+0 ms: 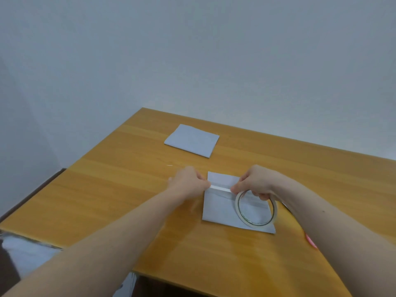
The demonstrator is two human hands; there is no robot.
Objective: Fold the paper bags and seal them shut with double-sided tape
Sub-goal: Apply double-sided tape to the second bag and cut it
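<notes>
A white paper bag lies flat on the wooden table, its top flap folded over. My right hand grips a thin ring-shaped roll of double-sided tape above the bag's right side. A white strip of tape runs taut from the roll to my left hand, which pinches its free end at the bag's upper left corner. The strip lies along the fold line of the flap.
A second folded white paper bag lies further back on the table. A pink object peeks out under my right forearm near the table's right edge. The table's left and front edges drop off to the floor.
</notes>
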